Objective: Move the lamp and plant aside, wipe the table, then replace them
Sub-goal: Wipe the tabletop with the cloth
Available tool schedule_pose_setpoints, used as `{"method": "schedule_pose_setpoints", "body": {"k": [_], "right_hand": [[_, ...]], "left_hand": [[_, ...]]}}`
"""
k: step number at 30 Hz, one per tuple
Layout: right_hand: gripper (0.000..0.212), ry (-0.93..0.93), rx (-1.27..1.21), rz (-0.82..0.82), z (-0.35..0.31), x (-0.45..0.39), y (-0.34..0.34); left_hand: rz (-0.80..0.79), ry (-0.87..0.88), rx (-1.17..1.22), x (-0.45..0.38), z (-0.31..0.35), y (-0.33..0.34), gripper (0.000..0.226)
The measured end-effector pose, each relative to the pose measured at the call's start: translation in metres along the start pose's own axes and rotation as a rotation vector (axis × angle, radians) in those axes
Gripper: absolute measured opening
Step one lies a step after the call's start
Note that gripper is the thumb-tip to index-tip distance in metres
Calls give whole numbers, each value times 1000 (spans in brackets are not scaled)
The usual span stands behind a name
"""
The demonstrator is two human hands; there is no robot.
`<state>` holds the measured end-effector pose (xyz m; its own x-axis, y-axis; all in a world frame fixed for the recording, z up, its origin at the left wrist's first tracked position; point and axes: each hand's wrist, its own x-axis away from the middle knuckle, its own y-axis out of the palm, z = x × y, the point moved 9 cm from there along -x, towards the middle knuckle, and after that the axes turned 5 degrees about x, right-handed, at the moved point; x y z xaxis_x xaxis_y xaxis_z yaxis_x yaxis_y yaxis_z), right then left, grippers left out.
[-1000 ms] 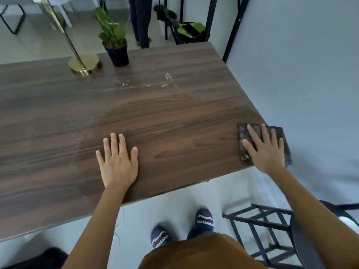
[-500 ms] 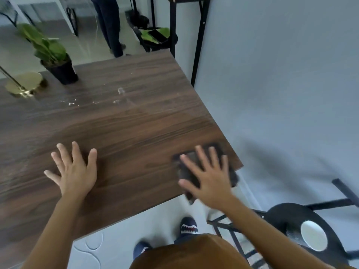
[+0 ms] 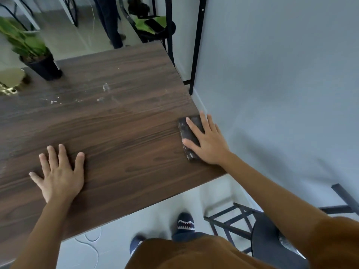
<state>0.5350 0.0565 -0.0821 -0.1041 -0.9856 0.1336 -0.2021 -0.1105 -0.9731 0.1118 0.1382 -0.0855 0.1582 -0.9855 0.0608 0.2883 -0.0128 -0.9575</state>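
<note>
Cloth (image 3: pixel 189 133) shifted toward right table (image 3: pixel 120 136) edge since 0.5 s ago, pressed under right hand (image 3: pixel 208 141), fingers spread flat. Left hand (image 3: pixel 58 174) braced, fingers splayed. Wiping step judged underway. Residue (image 3: pixel 77 100) beyond fingertips; plant (image 3: pixel 41 64), lamp (image 3: pixel 10 80) farther left. Next stroke needed there.

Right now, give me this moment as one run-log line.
phase: wiping | right hand: flat on dark cloth at table right edge | left hand: flat on table | plant, lamp base: far left | specks: remaining
</note>
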Motion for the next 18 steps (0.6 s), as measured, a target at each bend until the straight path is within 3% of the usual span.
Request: {"method": "schedule_pose_setpoints", "body": {"k": [4,7,18], "right_hand": [[76,-64,-3,36,4,71,10],[76,-74,-8,28,4,71,11],[77,-2,-41,-127,-13,-185,-21]], "left_hand": [[2,-4,-10,0,3,-1,76],[2,-10,-19,-1,3,1,77],[-8,-45,-56,0,3,0,74]]}}
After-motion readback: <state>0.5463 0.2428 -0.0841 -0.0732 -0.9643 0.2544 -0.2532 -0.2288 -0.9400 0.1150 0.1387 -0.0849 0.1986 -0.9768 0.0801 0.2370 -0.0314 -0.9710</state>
